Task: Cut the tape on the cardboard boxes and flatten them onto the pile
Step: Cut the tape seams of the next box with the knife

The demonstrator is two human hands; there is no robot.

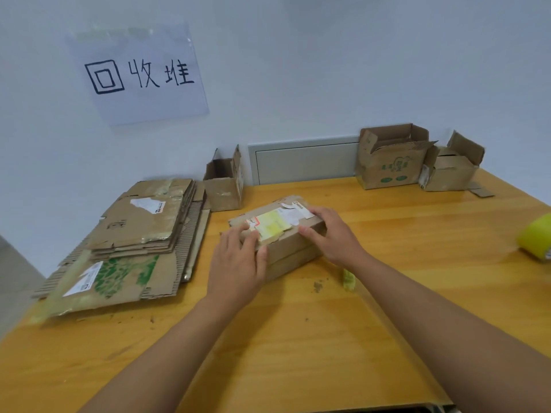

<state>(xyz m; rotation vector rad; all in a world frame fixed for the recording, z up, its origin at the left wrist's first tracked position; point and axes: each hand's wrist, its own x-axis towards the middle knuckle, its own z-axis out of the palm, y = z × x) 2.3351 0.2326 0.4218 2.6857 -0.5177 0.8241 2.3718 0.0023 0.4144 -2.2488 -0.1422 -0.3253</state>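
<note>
Upper left of the frame: a white paper sign (138, 74) with handwritten black characters, fixed to the pale wall; below it, at left centre, a pile of flattened cardboard (131, 242) lies on the wooden table (298, 338), the lowest sheet bearing green print and a white label, the top sheet a torn white label; a loose strip of tape trails off the pile's lower left corner, blurred.

Just right of the pile's far end, touching the wall, stands a small open box (224, 186) with its flaps up.

Centre of the frame: a closed cardboard box (286, 242) with a yellow and white shipping label on top rests on the table, well clear of the pile; the left hand (238, 263) lies over its near left corner, fingers bent down onto the top edge and thumb against the near face, pressing rather than enclosing it; the right hand (334, 236) covers the right end, fingers curled over the top and thumb on the near side; both forearms run in from the lower edge of the frame.

Just right of the box, near the right wrist, a small yellow-green object (348, 280) lies on the table, too blurred to identify; brown crumbs lie beside it.

Upper right, against the wall: an open box with green print (390, 162), and touching its right side another open box (453, 168); a grey wall panel (304, 162) sits left of them.

Far right edge: a yellow tape roll (535, 236), partly cut off.
</note>
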